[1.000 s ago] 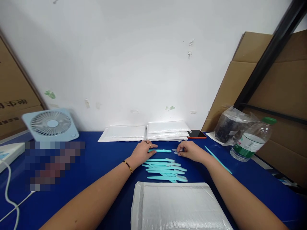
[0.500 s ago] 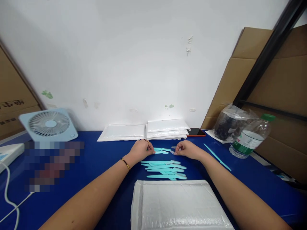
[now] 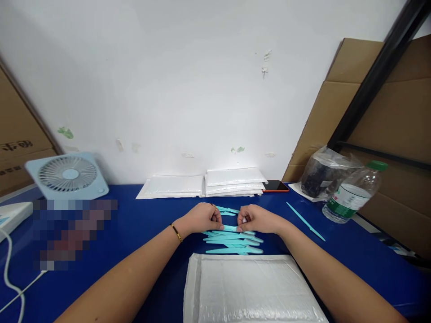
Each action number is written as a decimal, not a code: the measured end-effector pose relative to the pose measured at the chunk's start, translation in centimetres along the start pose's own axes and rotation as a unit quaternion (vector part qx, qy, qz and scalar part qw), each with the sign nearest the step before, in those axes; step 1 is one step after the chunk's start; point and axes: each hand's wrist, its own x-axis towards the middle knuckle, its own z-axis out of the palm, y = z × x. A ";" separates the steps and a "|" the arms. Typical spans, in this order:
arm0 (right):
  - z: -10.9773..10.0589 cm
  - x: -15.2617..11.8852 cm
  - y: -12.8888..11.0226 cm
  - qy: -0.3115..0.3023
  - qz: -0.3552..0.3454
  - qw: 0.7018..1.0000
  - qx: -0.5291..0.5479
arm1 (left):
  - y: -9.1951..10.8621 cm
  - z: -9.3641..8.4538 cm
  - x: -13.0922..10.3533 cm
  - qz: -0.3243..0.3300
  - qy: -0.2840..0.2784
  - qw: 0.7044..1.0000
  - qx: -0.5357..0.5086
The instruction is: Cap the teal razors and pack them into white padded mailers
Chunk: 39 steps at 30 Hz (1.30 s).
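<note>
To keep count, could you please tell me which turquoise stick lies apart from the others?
The slanted turquoise stick on the right, between the right forearm and the bottle; it lies alone, while the other sticks are grouped left of that forearm.

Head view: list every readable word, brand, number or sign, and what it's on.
No text reads clearly.
Bottle label: printing too small to read.
Left cardboard box: dark characters, too blurred to read.
White block, left edge: blue marking, illegible.
Teal sticks: no lettering visible.

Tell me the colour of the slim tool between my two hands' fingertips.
The slim tool is light turquoise; the head view shows it.
</note>
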 end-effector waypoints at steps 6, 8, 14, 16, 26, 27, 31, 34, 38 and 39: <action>-1.7 -0.1 2.1 0.051 0.022 0.998 0.030 | -1.0 -0.3 0.6 -0.030 0.083 0.994 0.070; -2.4 -0.2 2.8 0.080 0.047 0.996 0.008 | -1.6 -0.4 0.6 -0.054 0.098 0.991 0.079; -2.5 -0.3 2.4 0.183 0.019 0.978 -0.093 | -1.3 -0.2 0.3 -0.013 0.131 0.987 0.093; -1.9 -0.1 2.0 0.161 -0.011 0.981 -0.108 | -0.9 0.2 0.3 0.024 0.131 0.986 0.102; -1.3 0.1 2.2 0.112 -0.007 0.987 -0.115 | -1.0 0.8 0.7 0.031 0.095 0.990 0.097; -1.3 0.1 2.1 0.109 -0.006 0.988 -0.107 | -0.9 0.8 0.7 0.032 0.094 0.991 0.092; -0.7 0.4 1.5 0.080 0.023 0.996 -0.033 | -0.8 1.0 0.9 0.042 0.105 0.990 0.081; -0.2 0.6 1.0 0.063 0.023 0.997 0.025 | -0.8 1.2 1.0 0.042 0.115 0.988 0.088; -0.6 0.5 1.3 0.053 0.016 0.998 0.037 | -0.9 1.4 1.2 0.045 0.104 0.991 0.071; -0.9 0.5 1.5 0.058 0.017 0.998 0.028 | -1.0 1.4 1.2 0.040 0.106 0.991 0.075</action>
